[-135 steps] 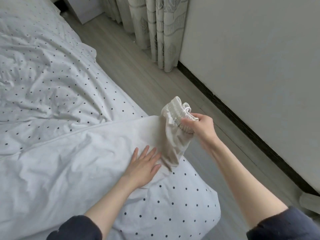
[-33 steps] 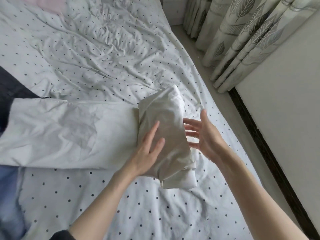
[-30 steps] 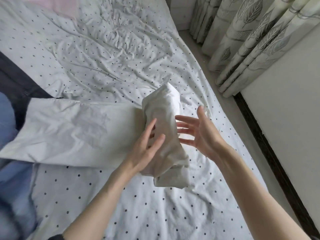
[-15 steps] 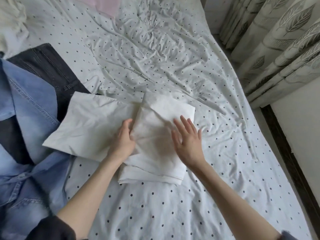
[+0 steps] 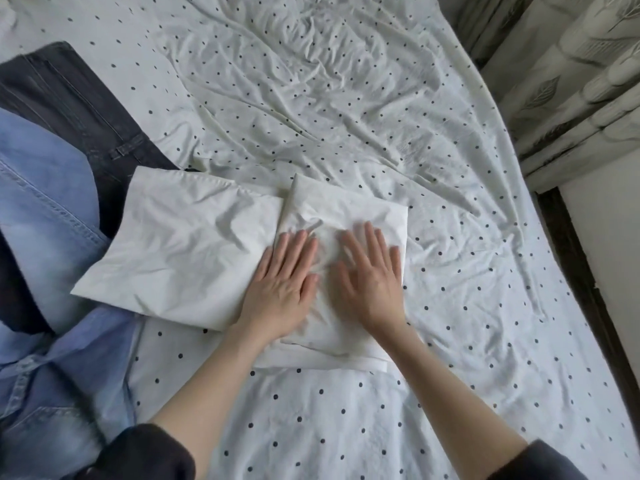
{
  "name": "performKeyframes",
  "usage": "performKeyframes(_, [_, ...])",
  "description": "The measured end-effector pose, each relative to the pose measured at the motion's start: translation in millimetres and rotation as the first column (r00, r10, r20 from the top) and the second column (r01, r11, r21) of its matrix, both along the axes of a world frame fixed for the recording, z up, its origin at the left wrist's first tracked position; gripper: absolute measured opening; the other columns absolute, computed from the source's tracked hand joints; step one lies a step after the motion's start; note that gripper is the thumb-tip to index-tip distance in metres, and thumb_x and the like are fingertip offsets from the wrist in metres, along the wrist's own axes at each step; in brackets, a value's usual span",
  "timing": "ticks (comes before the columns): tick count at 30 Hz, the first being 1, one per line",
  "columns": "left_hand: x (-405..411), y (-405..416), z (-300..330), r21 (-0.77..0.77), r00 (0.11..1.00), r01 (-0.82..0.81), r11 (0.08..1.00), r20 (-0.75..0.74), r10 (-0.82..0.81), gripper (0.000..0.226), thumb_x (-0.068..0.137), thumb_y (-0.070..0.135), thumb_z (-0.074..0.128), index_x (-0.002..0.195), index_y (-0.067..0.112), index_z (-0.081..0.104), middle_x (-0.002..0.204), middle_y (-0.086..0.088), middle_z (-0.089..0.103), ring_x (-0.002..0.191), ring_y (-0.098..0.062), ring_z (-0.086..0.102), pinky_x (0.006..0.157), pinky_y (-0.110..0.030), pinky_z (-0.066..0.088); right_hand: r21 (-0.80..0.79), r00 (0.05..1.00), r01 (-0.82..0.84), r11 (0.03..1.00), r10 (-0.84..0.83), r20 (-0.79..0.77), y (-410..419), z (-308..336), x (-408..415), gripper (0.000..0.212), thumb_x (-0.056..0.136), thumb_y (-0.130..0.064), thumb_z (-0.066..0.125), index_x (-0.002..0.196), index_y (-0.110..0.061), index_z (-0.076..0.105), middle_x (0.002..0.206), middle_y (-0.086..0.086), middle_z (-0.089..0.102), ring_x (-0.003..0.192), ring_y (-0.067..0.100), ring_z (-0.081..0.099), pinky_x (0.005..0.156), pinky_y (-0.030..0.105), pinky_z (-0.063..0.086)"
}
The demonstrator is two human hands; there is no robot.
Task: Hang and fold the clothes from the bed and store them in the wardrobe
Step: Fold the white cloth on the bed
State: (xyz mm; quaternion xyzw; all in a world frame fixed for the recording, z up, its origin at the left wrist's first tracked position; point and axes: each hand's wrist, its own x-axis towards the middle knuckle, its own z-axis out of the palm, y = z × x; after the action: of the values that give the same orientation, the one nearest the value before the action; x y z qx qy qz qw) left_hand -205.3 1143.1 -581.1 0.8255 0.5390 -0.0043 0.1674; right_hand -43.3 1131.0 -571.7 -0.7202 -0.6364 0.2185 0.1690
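Observation:
A white garment (image 5: 194, 244) lies on the dotted bed sheet (image 5: 346, 98), its right part folded over into a thicker stack (image 5: 349, 209). Both hands lie flat on that stack, side by side. My left hand (image 5: 282, 289) presses its left half with fingers straight. My right hand (image 5: 372, 282) presses the right half, fingers spread and slightly blurred. The unfolded remainder of the garment stretches out to the left.
Dark jeans (image 5: 69, 95) and a light blue denim shirt (image 5: 45, 237) lie at the left, partly under the white garment. Patterned curtains (image 5: 581, 81) hang at the right, beside a strip of floor and a white wall (image 5: 609, 237).
The folded end, held up between both hands a second ago, was laid down on the bed. Both hands now press flat on top. The view has swung left, showing the denim clothes.

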Motion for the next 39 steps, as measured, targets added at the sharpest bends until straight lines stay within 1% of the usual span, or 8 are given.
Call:
performKeyframes(3, [0.9, 0.8, 5.3, -0.017, 1.0, -0.012, 1.0, -0.024, 0.012, 0.06, 0.092, 0.043, 0.008, 0.147, 0.017, 0.007, 0.155, -0.003, 0.003, 0.144, -0.03, 0.001, 0.117, -0.044, 0.0, -0.31, 0.68, 0.585, 0.75, -0.661, -0.318, -7.8, 11.5, 30.0, 0.042, 0.095, -0.03, 0.049, 0.133, -0.01, 0.051, 0.122, 0.009, 0.054, 0.111, 0.024, 0.053, 0.098, 0.036, 0.039])
performKeyframes(5, [6.1, -0.8, 12.9, -0.014, 0.999, -0.018, 1.0, -0.027, 0.018, 0.062, 0.092, 0.04, 0.008, 0.149, 0.015, 0.01, 0.156, -0.005, 0.004, 0.145, -0.03, 0.002, 0.115, -0.046, -0.003, -0.747, 0.26, 0.413, 0.521, -0.853, -0.452, -10.9, 18.4, 51.9, 0.028, 0.094, -0.026, 0.052, 0.113, -0.007, 0.061, 0.089, 0.006, 0.055, 0.079, 0.02, 0.053, 0.074, 0.035, 0.045])
performKeyframes(7, [11.4, -3.4, 16.1, -0.025, 0.999, -0.034, 0.999, -0.013, 0.034, 0.06, 0.096, 0.038, 0.016, 0.15, 0.014, 0.009, 0.157, -0.006, 0.0, 0.146, -0.029, -0.002, 0.116, -0.043, -0.005, -0.86, 0.14, 0.202, 0.469, -0.882, -0.449, -10.3, 24.5, 67.4, 0.011, 0.092, -0.021, 0.057, 0.09, -0.011, 0.061, 0.079, 0.004, 0.055, 0.072, 0.018, 0.053, 0.066, 0.033, 0.047])
performKeyframes(14, [32.6, -19.4, 26.7, -0.213, 0.998, -0.041, 0.976, 0.042, 0.051, 0.075, 0.093, 0.058, 0.029, 0.144, 0.031, -0.019, 0.153, -0.002, -0.027, 0.142, -0.022, -0.024, 0.117, -0.042, -0.009, -0.815, 0.333, 0.2, 0.544, -0.82, -0.466, -2.1, 45.7, 86.4, 0.013, 0.08, -0.009, 0.07, 0.072, -0.015, 0.062, 0.067, -0.003, 0.063, 0.059, 0.013, 0.061, 0.047, 0.023, 0.05])
performKeyframes(24, [151.7, -53.9, 27.8, -0.565, 0.906, 0.208, 0.798, 0.42, 0.061, 0.063, 0.1, 0.034, 0.037, 0.149, 0.036, -0.004, 0.156, 0.007, -0.018, 0.144, -0.015, -0.014, 0.117, -0.034, -0.001, -0.615, 0.465, 0.489, 0.619, -0.781, -0.417, -33.3, 120.9, 178.3, 0.007, 0.078, -0.005, 0.071, 0.08, -0.01, 0.066, 0.072, 0.004, 0.059, 0.062, 0.016, 0.054, 0.05, 0.022, 0.049])
performKeyframes(30, [118.4, -29.2, 37.0, -0.879, 0.418, 0.108, 0.464, 0.464, 0.781, 0.032, 0.1, 0.044, 0.03, 0.125, 0.038, 0.049, 0.136, 0.013, 0.049, 0.122, -0.005, 0.048, 0.099, -0.026, 0.041, -0.513, 0.602, 0.344, 0.786, -0.604, -0.522, -24.8, 135.8, 126.8, 0.017, 0.087, -0.026, 0.062, 0.085, -0.012, 0.072, 0.078, 0.0, 0.065, 0.062, 0.011, 0.06, 0.055, 0.019, 0.045])
performKeyframes(34, [62.7, -12.2, 62.6, -0.93, 0.124, 0.129, 0.344, 0.359, 0.925, 0.055, 0.093, 0.063, 0.02, 0.112, 0.032, 0.062, 0.108, 0.006, 0.071, 0.094, -0.012, 0.069, 0.068, -0.026, 0.054, -0.407, 0.794, 0.047, 0.912, -0.281, -0.538, -28.0, 133.0, 68.4, 0.027, 0.093, -0.032, 0.055, 0.102, -0.013, 0.073, 0.103, 0.005, 0.072, 0.092, 0.013, 0.066, 0.076, 0.017, 0.05])
performKeyframes(39, [8.3, 12.6, 90.8, -0.841, 0.366, -0.163, 0.515, 0.434, 0.823, 0.06, 0.081, 0.064, 0.049, 0.131, 0.03, 0.051, 0.124, 0.006, 0.059, 0.098, -0.01, 0.062, 0.082, -0.029, 0.043, -0.346, 0.775, -0.267, 0.899, -0.013, -0.631, -39.2, 112.9, 10.5, 0.026, 0.096, -0.024, 0.052, 0.113, -0.014, 0.069, 0.12, -0.004, 0.066, 0.114, 0.005, 0.057, 0.101, 0.019, 0.04])
